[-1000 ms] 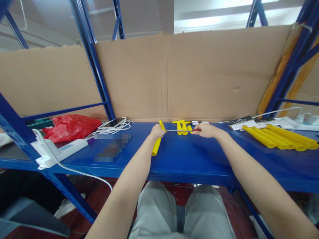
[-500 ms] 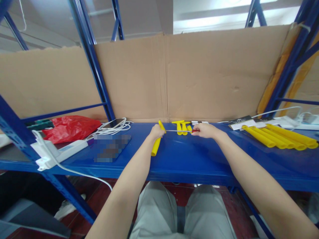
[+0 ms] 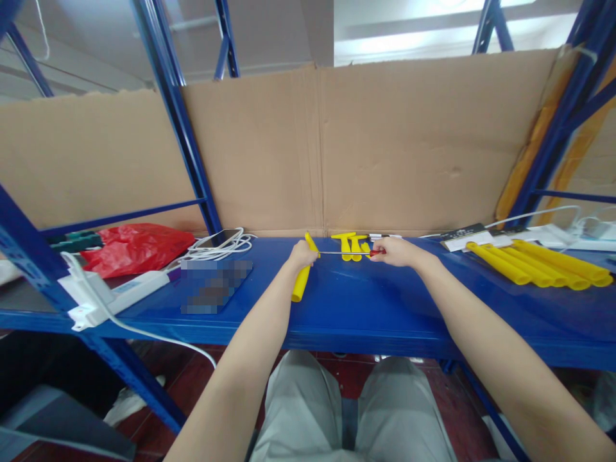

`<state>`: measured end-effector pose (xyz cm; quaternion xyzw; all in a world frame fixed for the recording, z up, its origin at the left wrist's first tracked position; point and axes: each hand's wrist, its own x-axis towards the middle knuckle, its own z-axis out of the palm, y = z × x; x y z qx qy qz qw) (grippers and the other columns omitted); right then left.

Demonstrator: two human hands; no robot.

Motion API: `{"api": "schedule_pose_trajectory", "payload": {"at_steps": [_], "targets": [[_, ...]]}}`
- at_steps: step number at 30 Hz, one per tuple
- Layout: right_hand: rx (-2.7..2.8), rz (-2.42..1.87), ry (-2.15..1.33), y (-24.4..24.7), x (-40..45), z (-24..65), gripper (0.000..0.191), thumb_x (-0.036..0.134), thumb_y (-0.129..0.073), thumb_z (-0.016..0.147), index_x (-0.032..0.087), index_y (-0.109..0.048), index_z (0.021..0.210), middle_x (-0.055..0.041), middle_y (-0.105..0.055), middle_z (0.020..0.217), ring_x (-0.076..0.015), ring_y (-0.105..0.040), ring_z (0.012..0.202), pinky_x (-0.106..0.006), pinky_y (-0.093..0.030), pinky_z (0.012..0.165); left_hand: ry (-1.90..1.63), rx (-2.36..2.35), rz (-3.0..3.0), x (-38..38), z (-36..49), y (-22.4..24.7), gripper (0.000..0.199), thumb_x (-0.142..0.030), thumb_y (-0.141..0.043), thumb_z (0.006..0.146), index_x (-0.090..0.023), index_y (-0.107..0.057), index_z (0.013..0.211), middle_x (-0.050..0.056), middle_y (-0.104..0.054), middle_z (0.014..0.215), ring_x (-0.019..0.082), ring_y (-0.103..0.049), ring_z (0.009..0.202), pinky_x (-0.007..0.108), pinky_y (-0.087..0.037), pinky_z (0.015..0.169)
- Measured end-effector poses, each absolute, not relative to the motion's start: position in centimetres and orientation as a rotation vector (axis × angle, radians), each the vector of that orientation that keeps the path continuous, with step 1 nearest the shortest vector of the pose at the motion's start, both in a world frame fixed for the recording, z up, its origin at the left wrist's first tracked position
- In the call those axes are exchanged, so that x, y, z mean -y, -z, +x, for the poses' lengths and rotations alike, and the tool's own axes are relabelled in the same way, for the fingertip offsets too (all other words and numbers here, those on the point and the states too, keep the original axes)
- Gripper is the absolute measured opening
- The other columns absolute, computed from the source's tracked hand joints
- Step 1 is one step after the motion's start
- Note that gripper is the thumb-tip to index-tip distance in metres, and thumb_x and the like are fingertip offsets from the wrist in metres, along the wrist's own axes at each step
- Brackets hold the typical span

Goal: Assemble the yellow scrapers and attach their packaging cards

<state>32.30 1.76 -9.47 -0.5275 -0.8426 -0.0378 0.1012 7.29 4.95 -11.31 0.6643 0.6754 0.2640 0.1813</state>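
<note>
Over blue shelving (image 3: 370, 305), left fingers (image 3: 309, 258) wrap a yellow handle (image 3: 301, 286) (tilted).

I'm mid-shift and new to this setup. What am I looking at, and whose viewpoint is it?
There is no machine here: these are a person's bare hands. Every picture comes from one head-worn camera looking forward and down.

The left hand grips a yellow piece. The right hand holds a red-handled tool, its thin metal shaft pointing at that piece; the tip's exact contact is too small to tell.

On the blue shelf, T-shaped yellow pieces lie behind the tool, yellow tubes to the right, and a white power strip and red plastic bag to the left.
</note>
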Motion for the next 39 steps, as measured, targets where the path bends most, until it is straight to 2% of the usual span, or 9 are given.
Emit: {"api": "schedule_pose_trajectory", "payload": {"at_steps": [3,10,13,20,23,26,29,34,39], "targets": [[2.510,-1.545,0.044,9.44,-1.87,32.31,0.019,0.030,-0.051,0.082,0.018,-0.064,0.075,-0.0058,-0.069,0.079,-0.0168,-0.059,0.068,-0.026,-0.037,0.060,-0.753,-1.897,1.868,-5.03,7.21,11.34,0.006,-0.009,-0.061,0.072,-0.007,-0.064,0.067,0.014,-0.070,0.073,0.019,-0.068,0.068,0.021,-0.048,0.055],[2.403,-1.603,0.063,9.82,-1.86,32.20,0.011,0.027,-0.063,0.070,0.019,-0.060,0.078,-0.0027,-0.065,0.075,-0.0149,-0.056,0.065,-0.024,-0.036,0.056,-0.765,-1.889,1.844,-5.06,7.25,11.37,0.008,-0.009,-0.061,0.072,-0.009,-0.062,0.064,0.014,-0.070,0.072,0.019,-0.068,0.068,0.021,-0.049,0.058],[2.441,-1.583,0.059,9.65,-1.82,32.30,0.010,0.028,-0.061,0.073,0.019,-0.059,0.072,-0.0025,-0.064,0.072,-0.0148,-0.055,0.063,-0.025,-0.035,0.056,-0.766,-1.903,1.831,-5.05,7.37,11.34,0.007,-0.009,-0.062,0.072,-0.008,-0.063,0.065,0.014,-0.070,0.070,0.020,-0.068,0.068,0.022,-0.049,0.058],[2.494,-1.634,-0.089,9.49,-1.93,32.21,0.025,0.033,-0.048,0.081,0.019,-0.056,0.063,-0.0021,-0.061,0.063,-0.0145,-0.052,0.058,-0.025,-0.035,0.054,-0.766,-1.922,1.813,-5.04,7.43,11.34,0.006,-0.011,-0.063,0.072,-0.006,-0.065,0.073,0.015,-0.070,0.073,0.020,-0.068,0.066,0.022,-0.048,0.054],[2.445,-1.626,-0.074,9.47,-1.58,32.02,0.015,0.033,-0.058,0.075,0.019,-0.056,0.072,-0.0011,-0.061,0.068,-0.0139,-0.053,0.059,-0.024,-0.035,0.053,-0.763,-1.893,1.814,-5.01,7.37,11.34,0.006,-0.010,-0.062,0.073,-0.005,-0.065,0.074,0.015,-0.070,0.072,0.019,-0.067,0.063,0.022,-0.048,0.053],[2.389,-1.634,-0.031,9.48,-1.30,31.99,0.016,0.030,-0.064,0.069,0.020,-0.053,0.074,0.0004,-0.059,0.066,-0.0132,-0.052,0.058,-0.023,-0.035,0.052,-0.760,-1.886,1.816,-4.83,7.40,11.24,0.008,-0.009,-0.060,0.073,-0.004,-0.066,0.077,0.015,-0.070,0.074,0.018,-0.067,0.062,0.021,-0.047,0.053],[2.401,-1.634,-0.127,9.52,-1.31,32.03,0.014,0.028,-0.059,0.074,0.020,-0.050,0.067,0.0015,-0.056,0.058,-0.0120,-0.052,0.053,-0.023,-0.035,0.050,-0.746,-1.922,1.811,-4.60,7.53,11.13,0.011,-0.010,-0.061,0.073,-0.003,-0.067,0.080,0.016,-0.070,0.076,0.018,-0.067,0.064,0.021,-0.046,0.051],[2.447,-1.686,-0.404,9.46,-1.56,32.01,0.025,0.033,-0.048,0.082,0.019,-0.048,0.062,-0.0004,-0.055,0.056,-0.0112,-0.050,0.048,-0.023,-0.036,0.047,-0.727,-1.926,1.816,-4.56,7.63,11.11,0.013,-0.009,-0.059,0.075,-0.002,-0.066,0.082,0.016,-0.070,0.080,0.018,-0.067,0.066,0.019,-0.045,0.049],[2.432,-1.629,-0.208,9.41,-1.33,31.82,0.021,0.033,-0.063,0.072,0.019,-0.048,0.065,0.0018,-0.053,0.057,-0.0110,-0.050,0.052,-0.022,-0.034,0.048,-0.721,-1.893,1.836,-4.67,7.58,11.15,0.011,-0.007,-0.057,0.075,-0.003,-0.066,0.079,0.017,-0.070,0.079,0.018,-0.066,0.065,0.019,-0.043,0.049]]}}
